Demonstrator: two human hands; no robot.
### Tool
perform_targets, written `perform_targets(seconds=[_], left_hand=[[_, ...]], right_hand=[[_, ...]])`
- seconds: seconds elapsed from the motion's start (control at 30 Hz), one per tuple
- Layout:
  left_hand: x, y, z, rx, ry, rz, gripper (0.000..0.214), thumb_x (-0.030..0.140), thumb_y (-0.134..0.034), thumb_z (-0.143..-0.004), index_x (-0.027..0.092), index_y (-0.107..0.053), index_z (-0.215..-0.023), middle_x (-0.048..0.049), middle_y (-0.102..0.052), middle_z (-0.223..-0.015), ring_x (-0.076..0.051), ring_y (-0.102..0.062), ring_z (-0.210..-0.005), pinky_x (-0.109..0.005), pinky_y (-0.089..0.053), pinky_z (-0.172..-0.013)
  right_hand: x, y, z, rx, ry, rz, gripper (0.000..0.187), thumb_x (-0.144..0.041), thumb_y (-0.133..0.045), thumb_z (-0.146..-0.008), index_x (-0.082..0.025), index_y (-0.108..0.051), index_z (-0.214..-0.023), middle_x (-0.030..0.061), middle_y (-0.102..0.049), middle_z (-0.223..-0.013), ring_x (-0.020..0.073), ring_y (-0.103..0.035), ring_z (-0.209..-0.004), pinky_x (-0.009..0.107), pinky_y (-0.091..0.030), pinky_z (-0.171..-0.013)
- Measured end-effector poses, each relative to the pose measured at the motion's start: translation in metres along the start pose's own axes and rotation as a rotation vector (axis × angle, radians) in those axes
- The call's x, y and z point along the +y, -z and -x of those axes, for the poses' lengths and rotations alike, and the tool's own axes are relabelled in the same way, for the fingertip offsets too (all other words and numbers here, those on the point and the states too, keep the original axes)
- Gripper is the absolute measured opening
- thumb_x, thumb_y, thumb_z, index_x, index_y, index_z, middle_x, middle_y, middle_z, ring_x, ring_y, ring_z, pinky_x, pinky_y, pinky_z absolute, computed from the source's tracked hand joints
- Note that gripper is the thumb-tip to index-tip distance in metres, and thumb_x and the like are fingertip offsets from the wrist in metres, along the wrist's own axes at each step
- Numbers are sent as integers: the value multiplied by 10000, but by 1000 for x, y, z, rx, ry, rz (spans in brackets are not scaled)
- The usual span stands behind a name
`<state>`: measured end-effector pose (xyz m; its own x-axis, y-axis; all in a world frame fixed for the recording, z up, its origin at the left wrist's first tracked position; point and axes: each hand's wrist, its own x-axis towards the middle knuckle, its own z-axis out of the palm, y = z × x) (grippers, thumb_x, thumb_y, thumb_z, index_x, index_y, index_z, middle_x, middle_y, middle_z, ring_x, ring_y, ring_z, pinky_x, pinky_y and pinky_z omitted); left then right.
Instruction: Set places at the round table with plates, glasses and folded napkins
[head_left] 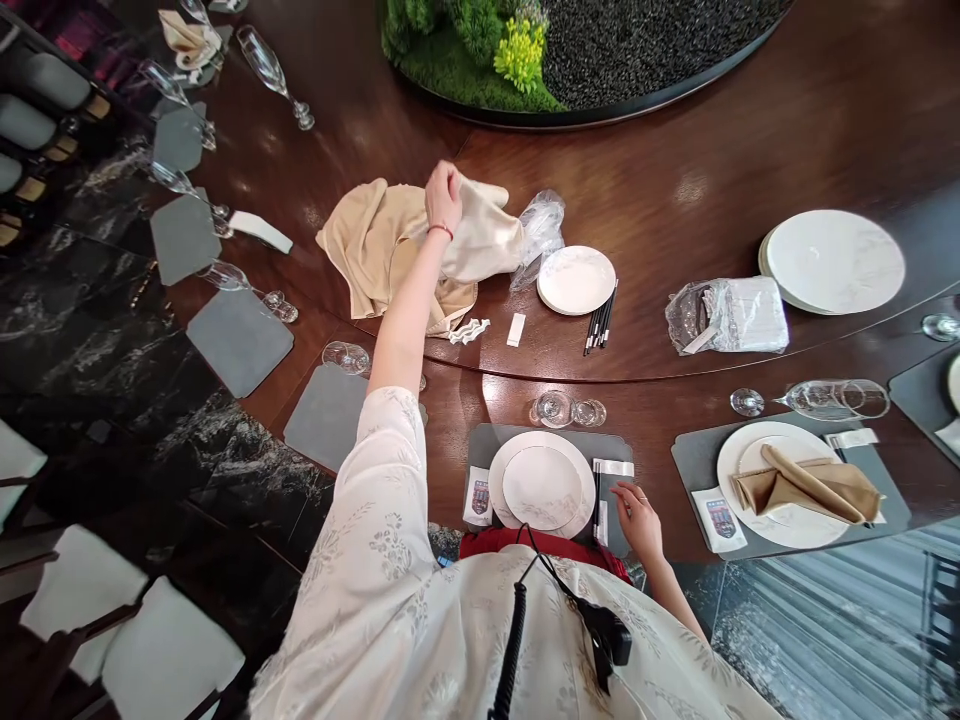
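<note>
**Left hand bunches beige napkin, right hand empty at place setting**

Left hand (444, 197) closed tight on a gathered fold of the beige satin napkin (382, 245), which sits on the dark polished wood table (675, 170), just left of a white plate (575, 280). Right hand (637, 522) half-open, holding nothing, at the right edge of a grey placemat (480, 440). Crest card (480, 497) on the placemat; wording too small to read.

Head-worn view, facing forward and down, close above the left hand (444, 197) and right hand (639, 522)
</note>
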<state>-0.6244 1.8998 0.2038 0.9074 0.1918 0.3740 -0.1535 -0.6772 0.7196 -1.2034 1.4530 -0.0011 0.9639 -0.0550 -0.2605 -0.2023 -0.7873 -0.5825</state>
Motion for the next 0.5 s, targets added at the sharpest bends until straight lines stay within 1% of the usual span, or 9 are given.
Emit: perform_targets(seconds=[0.07,0.1,0.17,0.2,0.27,0.3,0.37,0.43,0.5], left_hand=[[19,19,-51,158,-67,134,313,202,-363,-1157,253,-369,-848,34,-458,-865,-108,-342,-875,-215,-326,-946],[29,35,-71,248,-112,224,282,242,-325,-1158,250,-353,-878,31,-422,-890,-91,-336,-895,-185,-306,-972],[56,77,-89,407,-265,392,250,430,-262,-1106,232,-339,-974,2,-382,-990,-60,-351,-991,-158,-256,-1055],[72,102,-84,456,-360,462,327,528,-233,-1054,217,-332,-1026,-15,-362,-1043,-55,-361,-1050,-162,-234,-1095],[108,151,-42,495,-526,560,476,640,-210,-979,197,-341,-1093,-30,-325,-1106,-61,-399,-1107,-194,-236,-1142],[127,173,-8,460,-591,577,430,608,-258,-1016,200,-370,-1090,-24,-311,-1103,-63,-437,-1107,-215,-269,-1137],[163,207,73,475,-688,641,321,514,-377,-1053,201,-447,-1080,-5,-337,-1063,-58,-509,-1064,-222,-346,-1088],[193,227,155,446,-737,692,293,453,-469,-1048,174,-541,-995,18,-391,-932,-47,-538,-917,-185,-414,-958],[215,235,222,262,-678,823,298,438,-581,-996,146,-606,-945,31,-438,-829,-53,-545,-810,-169,-447,-831]], right_hand=[[-5,3,-1,27,20,-5,421,-389,-400,-940,-212,-781,-965,132,-751,-1197,272,-747,-906,374,-588,-671],[-8,5,-1,43,33,-9,410,-383,-406,-933,-214,-778,-955,134,-753,-1188,275,-746,-905,381,-594,-681],[-17,9,-1,73,64,-21,384,-369,-419,-918,-218,-771,-938,135,-755,-1175,281,-747,-917,393,-606,-709],[-23,13,-2,86,85,-30,370,-361,-425,-912,-220,-767,-929,136,-755,-1168,282,-748,-924,397,-611,-719],[-40,20,-5,118,144,-59,341,-346,-438,-908,-225,-757,-913,135,-757,-1149,282,-747,-942,402,-621,-748],[-52,25,-7,138,185,-80,328,-340,-443,-913,-227,-751,-912,135,-758,-1135,282,-745,-957,409,-625,-773],[-85,34,-12,189,291,-136,312,-336,-450,-943,-229,-742,-937,134,-760,-1097,282,-738,-996,431,-629,-844],[-127,43,-16,250,399,-208,308,-349,-451,-991,-229,-733,-1025,128,-757,-1071,275,-730,-1018,456,-623,-912],[-175,49,-15,313,487,-267,320,-381,-495,-1008,-232,-700,-1203,134,-736,-1152,267,-720,-1045,454,-627,-915]])
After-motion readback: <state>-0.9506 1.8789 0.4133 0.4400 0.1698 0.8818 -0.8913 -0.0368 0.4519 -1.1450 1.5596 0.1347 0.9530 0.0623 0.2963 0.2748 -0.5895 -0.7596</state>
